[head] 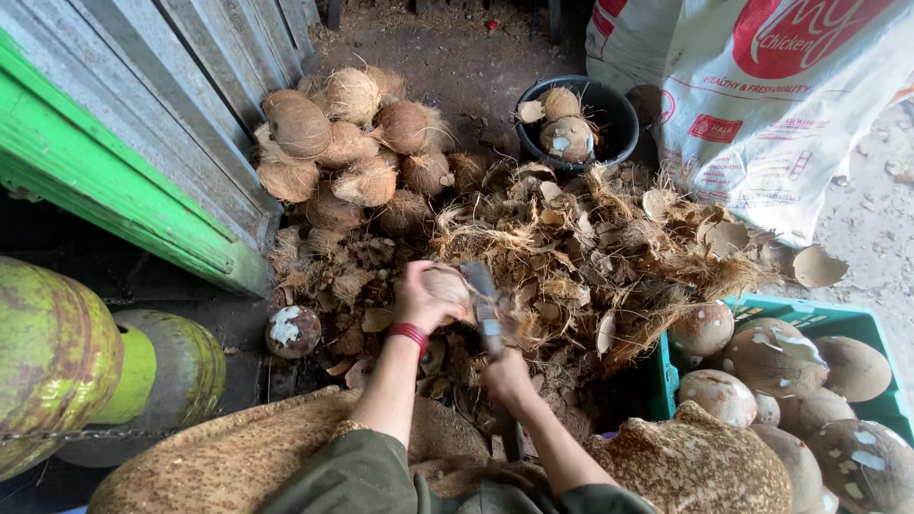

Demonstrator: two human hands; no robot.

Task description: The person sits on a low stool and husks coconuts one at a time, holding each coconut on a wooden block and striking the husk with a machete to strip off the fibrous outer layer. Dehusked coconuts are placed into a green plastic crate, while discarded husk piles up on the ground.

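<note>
A pile of husked brown coconuts [347, 143] sits at the upper centre-left, against a grey corrugated wall with a green beam [114, 181] at the left. A black bucket [614, 109] at top centre holds two coconuts. A white printed sack [762, 114] fills the upper right. Loose husk fibre and shell scraps [609, 257] cover the middle ground. A green crate [843, 324] of peeled coconuts stands lower right; green gas cylinders [57, 352] lie lower left.

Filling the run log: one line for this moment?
left hand: holds coconut | right hand: grips blade against it | around: husk heap, green crate
</note>
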